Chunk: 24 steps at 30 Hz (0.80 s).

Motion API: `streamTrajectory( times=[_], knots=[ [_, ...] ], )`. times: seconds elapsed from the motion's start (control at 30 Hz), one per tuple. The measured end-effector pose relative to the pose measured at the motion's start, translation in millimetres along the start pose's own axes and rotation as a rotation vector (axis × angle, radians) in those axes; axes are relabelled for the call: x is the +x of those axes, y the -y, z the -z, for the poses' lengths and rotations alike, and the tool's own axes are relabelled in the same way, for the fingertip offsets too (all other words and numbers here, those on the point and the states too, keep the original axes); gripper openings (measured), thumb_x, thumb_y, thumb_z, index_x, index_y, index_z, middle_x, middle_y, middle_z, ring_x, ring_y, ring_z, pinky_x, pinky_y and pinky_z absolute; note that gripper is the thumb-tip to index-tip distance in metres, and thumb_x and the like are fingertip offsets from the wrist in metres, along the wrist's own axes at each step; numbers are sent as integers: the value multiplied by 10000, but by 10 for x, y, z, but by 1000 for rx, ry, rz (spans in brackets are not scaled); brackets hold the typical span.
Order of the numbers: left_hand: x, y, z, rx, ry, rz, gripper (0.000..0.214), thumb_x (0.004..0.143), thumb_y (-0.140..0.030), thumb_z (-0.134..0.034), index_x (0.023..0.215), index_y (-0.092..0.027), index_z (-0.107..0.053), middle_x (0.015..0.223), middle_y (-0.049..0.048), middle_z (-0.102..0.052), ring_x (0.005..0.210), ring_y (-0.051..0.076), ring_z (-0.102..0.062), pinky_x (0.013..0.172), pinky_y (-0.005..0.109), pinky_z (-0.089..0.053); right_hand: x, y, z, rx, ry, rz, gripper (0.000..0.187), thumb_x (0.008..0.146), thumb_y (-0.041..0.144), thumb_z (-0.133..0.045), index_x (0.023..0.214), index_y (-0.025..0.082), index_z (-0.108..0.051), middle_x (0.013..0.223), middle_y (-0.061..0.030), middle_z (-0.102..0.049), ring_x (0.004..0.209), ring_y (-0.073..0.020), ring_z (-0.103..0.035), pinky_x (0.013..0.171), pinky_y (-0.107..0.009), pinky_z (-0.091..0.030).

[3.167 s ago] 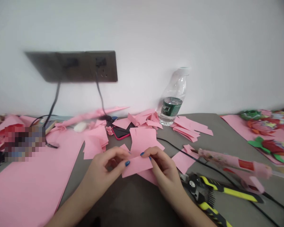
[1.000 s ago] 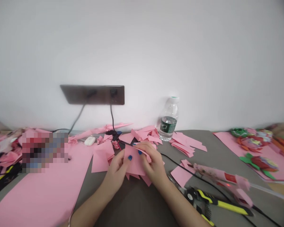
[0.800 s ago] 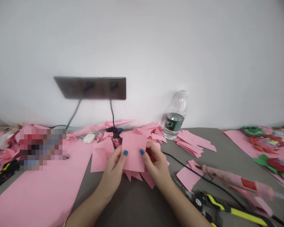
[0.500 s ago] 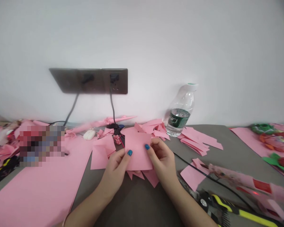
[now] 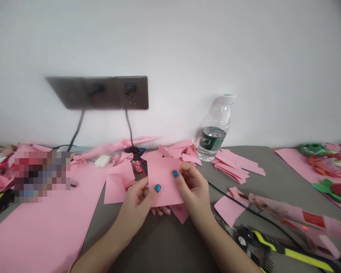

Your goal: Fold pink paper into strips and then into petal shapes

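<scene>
A small pink paper square is held up in front of me over the grey table. My left hand pinches its lower left edge with a blue-nailed thumb on the front. My right hand grips the right edge, thumb on the face and fingers behind. More pink paper pieces lie on the table just below the hands.
A large pink sheet covers the left. Piles of pink squares lie by a water bottle. A pink glue gun and yellow-handled pliers lie at right, with a black cable. Paper flowers sit far right.
Both hands have lifted the pink square from flat and folded near the table to upright and facing me. The view has drifted a little.
</scene>
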State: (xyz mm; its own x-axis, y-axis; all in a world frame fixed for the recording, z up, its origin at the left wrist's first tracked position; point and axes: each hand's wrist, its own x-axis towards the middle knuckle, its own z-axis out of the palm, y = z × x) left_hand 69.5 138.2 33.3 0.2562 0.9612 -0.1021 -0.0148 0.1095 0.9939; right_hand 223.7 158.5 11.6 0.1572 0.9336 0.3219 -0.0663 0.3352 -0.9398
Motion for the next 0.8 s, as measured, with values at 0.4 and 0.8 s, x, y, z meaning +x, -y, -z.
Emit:
streamTrajectory(
  times=[0.4,0.8],
  knots=[
    [-6,46,64,16,-242,-110,452,884,-580,-624,644,-209,-527,610,-25,-508,588,148,-497,501,225,-439,-27,24,16,-147,99,192,108,919,165,-577,830,222,-598,761,-4,-581,680,-158,-543,605,-277,-450],
    [-14,85,34,-364,-182,19,606,861,-711,-564,1030,-153,-726,840,85,-742,810,258,-684,676,323,-551,-83,110,-7,-482,263,722,271,927,14,-583,1068,226,-675,1157,-133,-719,1060,-235,-669,864,-407,-572]
  ],
)
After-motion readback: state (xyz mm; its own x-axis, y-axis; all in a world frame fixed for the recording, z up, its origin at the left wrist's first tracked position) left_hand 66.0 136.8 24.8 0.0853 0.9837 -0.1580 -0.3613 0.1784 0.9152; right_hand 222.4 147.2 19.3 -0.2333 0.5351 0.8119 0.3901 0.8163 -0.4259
